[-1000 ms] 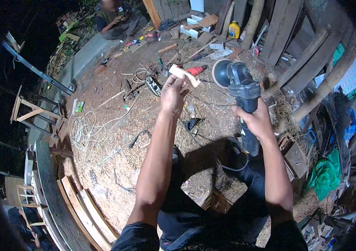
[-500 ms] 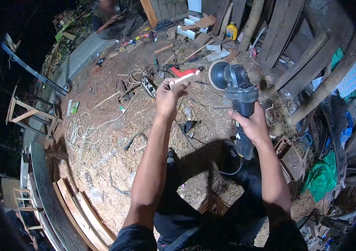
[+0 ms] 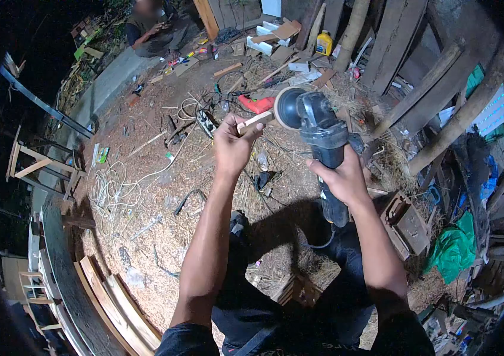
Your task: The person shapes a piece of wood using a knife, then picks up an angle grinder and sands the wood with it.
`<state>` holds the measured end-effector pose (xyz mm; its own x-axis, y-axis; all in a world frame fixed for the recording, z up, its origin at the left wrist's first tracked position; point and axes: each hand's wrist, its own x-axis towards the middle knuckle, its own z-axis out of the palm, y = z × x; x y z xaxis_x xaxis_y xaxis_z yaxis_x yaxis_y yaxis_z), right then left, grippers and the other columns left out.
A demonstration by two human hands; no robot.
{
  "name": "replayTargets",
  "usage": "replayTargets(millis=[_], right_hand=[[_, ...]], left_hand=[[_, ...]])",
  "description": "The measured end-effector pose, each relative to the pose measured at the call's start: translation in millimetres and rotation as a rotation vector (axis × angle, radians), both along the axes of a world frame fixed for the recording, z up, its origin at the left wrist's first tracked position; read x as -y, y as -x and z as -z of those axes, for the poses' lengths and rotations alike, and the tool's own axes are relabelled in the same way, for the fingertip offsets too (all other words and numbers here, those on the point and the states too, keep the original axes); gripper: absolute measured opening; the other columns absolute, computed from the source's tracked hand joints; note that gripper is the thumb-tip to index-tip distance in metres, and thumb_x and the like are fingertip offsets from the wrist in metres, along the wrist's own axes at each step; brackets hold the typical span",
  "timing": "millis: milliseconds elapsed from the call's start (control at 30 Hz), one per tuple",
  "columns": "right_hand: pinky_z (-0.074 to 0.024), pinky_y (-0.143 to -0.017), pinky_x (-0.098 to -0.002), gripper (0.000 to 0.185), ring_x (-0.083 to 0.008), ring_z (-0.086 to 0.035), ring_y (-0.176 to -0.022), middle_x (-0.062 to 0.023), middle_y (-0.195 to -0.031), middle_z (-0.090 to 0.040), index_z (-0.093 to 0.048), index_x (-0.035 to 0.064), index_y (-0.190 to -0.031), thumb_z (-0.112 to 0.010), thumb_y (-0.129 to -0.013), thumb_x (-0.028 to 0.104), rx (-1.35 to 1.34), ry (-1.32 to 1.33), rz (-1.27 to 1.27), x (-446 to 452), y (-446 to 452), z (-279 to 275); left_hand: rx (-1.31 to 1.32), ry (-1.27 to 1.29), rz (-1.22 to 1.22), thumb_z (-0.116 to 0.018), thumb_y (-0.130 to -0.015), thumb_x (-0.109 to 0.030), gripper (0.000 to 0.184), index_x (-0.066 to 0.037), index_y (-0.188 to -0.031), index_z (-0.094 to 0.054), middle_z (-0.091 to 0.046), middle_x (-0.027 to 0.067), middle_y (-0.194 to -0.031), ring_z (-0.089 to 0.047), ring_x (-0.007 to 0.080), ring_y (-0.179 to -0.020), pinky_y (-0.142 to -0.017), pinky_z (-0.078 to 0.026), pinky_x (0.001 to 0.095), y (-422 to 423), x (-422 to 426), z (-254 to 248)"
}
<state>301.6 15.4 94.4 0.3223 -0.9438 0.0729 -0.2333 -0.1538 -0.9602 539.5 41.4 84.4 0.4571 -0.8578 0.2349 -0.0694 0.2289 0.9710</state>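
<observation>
In the head view, my left hand (image 3: 234, 142) pinches a small pale piece of wood (image 3: 255, 121) between thumb and fingers. My right hand (image 3: 342, 181) is wrapped around the body of a black angle grinder (image 3: 327, 139), held upright with its head at the top. A round sanding disc (image 3: 288, 108) on a backing pad faces left. The far end of the wood piece meets the disc's edge, or lies right beside it; I cannot tell whether they touch. The grinder's cord hangs down toward my lap.
A red power tool (image 3: 256, 104) and a power strip (image 3: 206, 122) lie on the shaving-covered ground beyond my hands. Coiled white cable (image 3: 109, 190) is at left. Long boards (image 3: 112, 302) lie lower left. A green plastic bag (image 3: 455, 249) sits at right. Another person (image 3: 151, 29) sits far back.
The grinder has moved left, closing the gap to the wood piece. My left hand has shifted slightly left and down, and the wood now lies at the disc's edge.
</observation>
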Motion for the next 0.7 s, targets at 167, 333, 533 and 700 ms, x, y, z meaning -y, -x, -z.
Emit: replayTargets(millis=[167, 333, 533, 700], right_hand=[[-0.0481, -0.073, -0.0343, 0.041, -0.0192, -0.061, -0.076, -0.0077, -0.084, -0.065, -0.06, 0.0026, -0.096, -0.08, -0.07, 0.027, 0.041, -0.022, -0.044, -3.8, -1.4, -7.3], [-0.0478, -0.071, -0.0343, 0.04, -0.0179, -0.059, -0.074, -0.007, -0.084, -0.064, -0.058, 0.0022, -0.094, -0.08, -0.07, 0.027, 0.005, 0.001, 0.02, 2.0, 2.5, 1.6], [-0.0479, -0.071, -0.0348, 0.04, -0.018, -0.06, -0.075, -0.0071, -0.085, -0.064, -0.058, 0.0024, -0.096, -0.079, -0.07, 0.025, 0.039, -0.022, 0.013, -1.9, 2.4, -3.6], [-0.0482, -0.073, -0.0345, 0.04, -0.0183, -0.06, -0.076, -0.007, -0.087, -0.065, -0.06, 0.0035, -0.098, -0.079, -0.07, 0.025, 0.024, 0.001, -0.025, -4.4, 0.8, -10.8]], left_hand=[[0.07, 0.017, 0.004, -0.071, -0.081, 0.002, 0.025, -0.007, -0.079, -0.048, -0.063, 0.0037, -0.082, -0.058, 0.0084, -0.075, -0.067, -0.048, 0.0233, -0.5, -4.5, -3.8], [-0.119, 0.006, 0.037, -0.071, -0.081, 0.0, 0.023, -0.007, -0.08, -0.049, -0.067, 0.0089, -0.087, -0.063, 0.0115, -0.081, -0.07, -0.051, 0.0248, -4.0, -9.1, -7.2], [-0.071, -0.055, 0.002, -0.068, -0.083, 0.003, 0.02, -0.003, -0.082, -0.049, -0.065, 0.0087, -0.083, -0.063, 0.0119, -0.077, -0.068, -0.052, 0.0241, 3.1, -9.6, -15.1], [-0.039, -0.009, 0.009, -0.069, -0.083, 0.001, 0.021, -0.004, -0.082, -0.049, -0.066, 0.009, -0.084, -0.064, 0.0123, -0.078, -0.069, -0.053, 0.0244, -0.8, -6.3, -7.8]])
